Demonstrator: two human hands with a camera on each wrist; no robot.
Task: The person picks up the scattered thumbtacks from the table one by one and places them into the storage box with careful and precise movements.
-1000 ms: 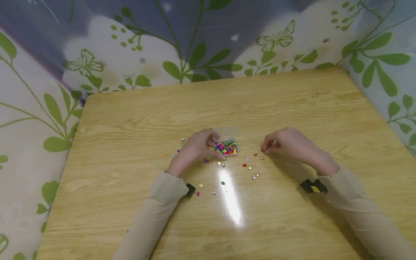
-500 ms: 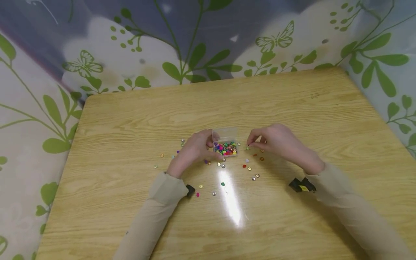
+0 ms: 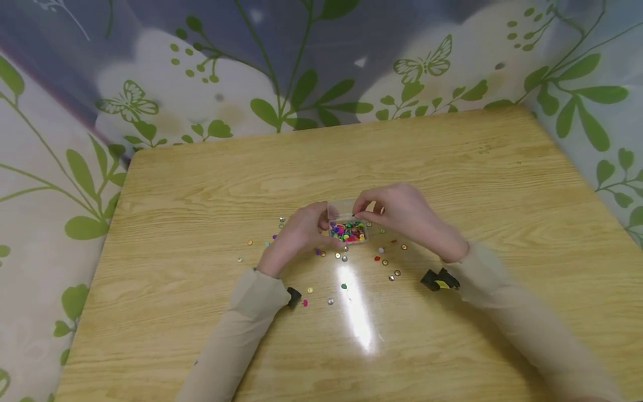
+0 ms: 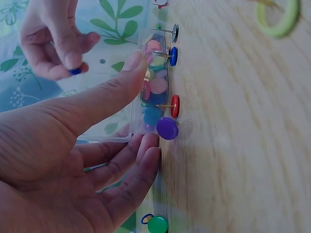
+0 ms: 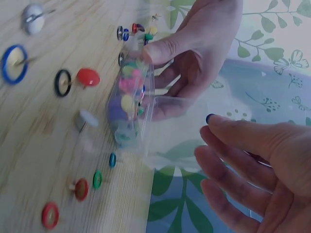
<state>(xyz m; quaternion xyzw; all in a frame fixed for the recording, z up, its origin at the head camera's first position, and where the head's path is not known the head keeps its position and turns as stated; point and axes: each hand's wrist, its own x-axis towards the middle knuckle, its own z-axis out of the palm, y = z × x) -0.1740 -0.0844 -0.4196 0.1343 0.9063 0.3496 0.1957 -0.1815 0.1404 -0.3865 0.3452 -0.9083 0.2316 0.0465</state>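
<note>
My left hand (image 3: 301,230) steadies a small clear plastic box (image 3: 354,242), thumb along its near side and fingers behind it. The box's hinged clear lid (image 5: 177,128) stands up, and multicoloured thumbtacks fill the inside. Between thumb and index finger, my right hand (image 3: 408,209) pinches a blue thumbtack (image 4: 75,71), held above the box beside the raised lid. Loose thumbtacks lie close around the box, among them a purple thumbtack (image 4: 167,128) and a red thumbtack (image 5: 89,76).
More thumbtacks are scattered on the wooden table (image 3: 125,312), some with pins pointing up. Nearer the front lie a green thumbtack (image 3: 344,286) and a pink thumbtack (image 3: 305,303). A leaf-patterned wall covering (image 3: 321,56) borders the table's back and sides.
My right hand has moved left from the scattered thumbtacks on the right to over the box, carrying the blue thumbtack. My left hand has stayed on the box.
</note>
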